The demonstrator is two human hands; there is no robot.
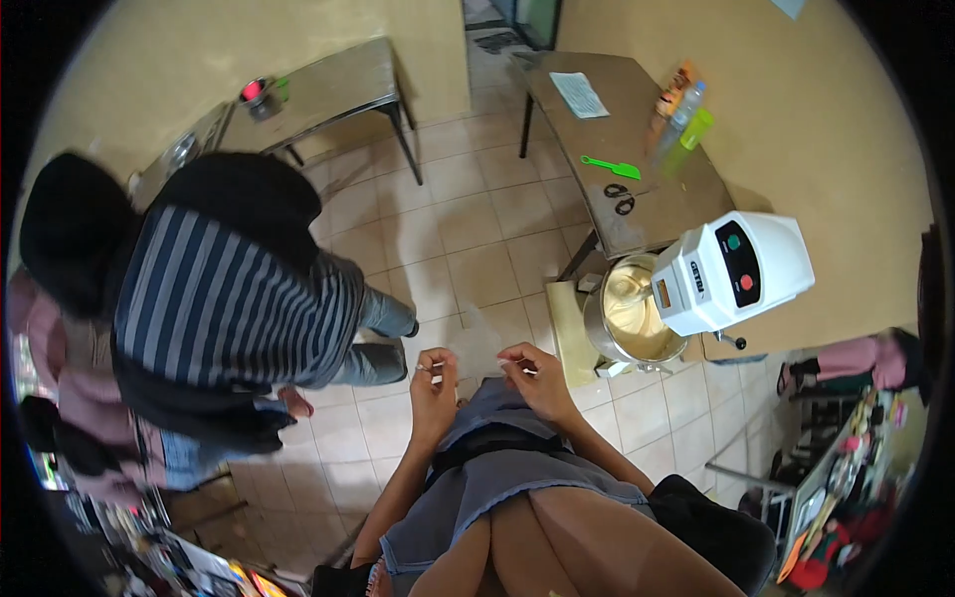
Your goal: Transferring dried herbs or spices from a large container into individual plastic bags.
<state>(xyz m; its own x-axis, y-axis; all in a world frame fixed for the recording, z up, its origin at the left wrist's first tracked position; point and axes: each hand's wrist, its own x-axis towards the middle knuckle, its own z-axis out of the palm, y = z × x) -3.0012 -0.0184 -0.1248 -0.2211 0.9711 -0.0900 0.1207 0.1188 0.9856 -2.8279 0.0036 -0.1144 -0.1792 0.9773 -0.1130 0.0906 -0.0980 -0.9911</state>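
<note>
My left hand is raised in front of my waist, thumb and fingertips drawn together, with a ring on one finger. My right hand faces it in a similar pinch, a short gap between the two. A faint clear sheen shows between and beyond the fingertips; whether it is thin plastic in my fingers I cannot tell. Ahead to the right stands a white spiral mixer with a green and a red button. Its steel bowl holds pale, creamy dough or batter around the mixing tool.
A brown table bears a green spatula, black-handled scissors, a plastic bottle and a folded cloth. A person in a striped top stands close on my left. Another table is by the far wall.
</note>
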